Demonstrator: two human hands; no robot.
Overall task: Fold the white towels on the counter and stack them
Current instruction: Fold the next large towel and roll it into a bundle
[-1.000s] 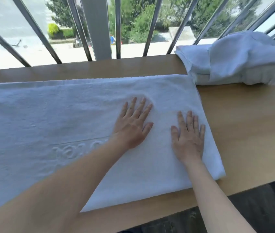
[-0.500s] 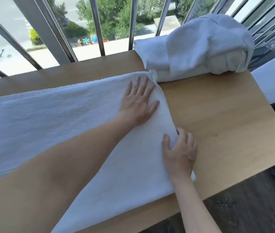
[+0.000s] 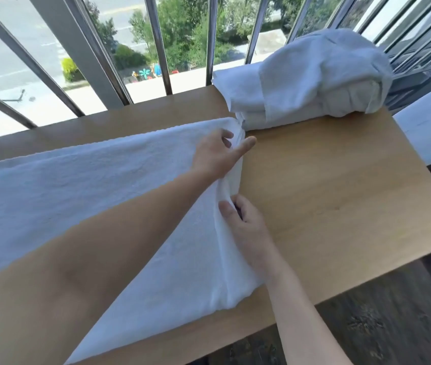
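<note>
Left hand (image 3: 219,154) moved onto towel (image 3: 77,185) corner, gripping, right hand (image 3: 246,227) pinching edge

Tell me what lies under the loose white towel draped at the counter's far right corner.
Folded white towels show stacked beneath the draped white towel, on the wooden counter. Their number and whatever fills its right bulge are hidden.

Nubby terry towel (image 3: 103,185), smooth matt wood counter (image 3: 327,193)

Bare counter (image 3: 340,196) beside towel pile (image 3: 309,80)
</note>
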